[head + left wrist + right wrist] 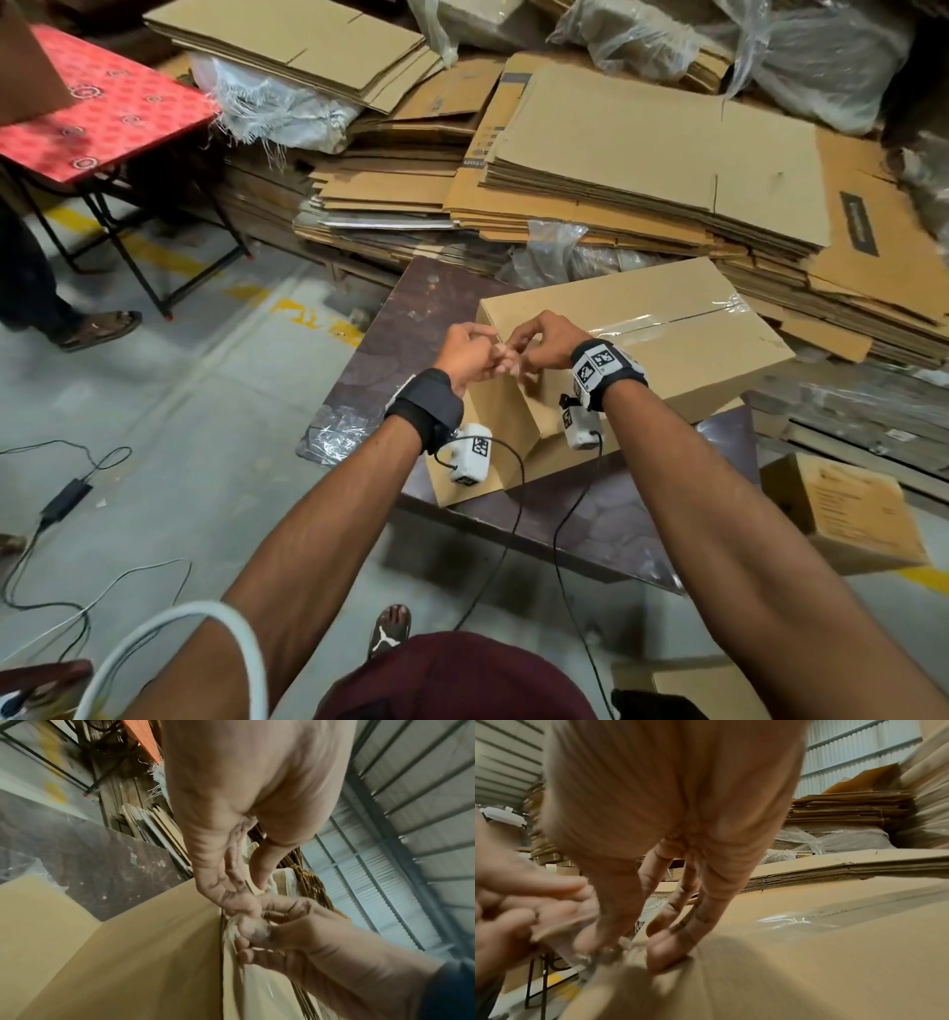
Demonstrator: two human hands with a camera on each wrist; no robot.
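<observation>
Fingers of left hand [464,349] and right hand [539,342] pinch clear tape [231,923] at the box [667,329] edge, flattened cardboard [642,154] stacked behind.

The crumpled clear tape [232,925] pinched by the left hand [464,354] and right hand [539,344] is blurred in both wrist views, and in the head view the hands hide it and the left top edge of the box [667,339].

a flattened carton [475,139] reads "pton"; a sandal [388,634] bears a puma logo.
</observation>
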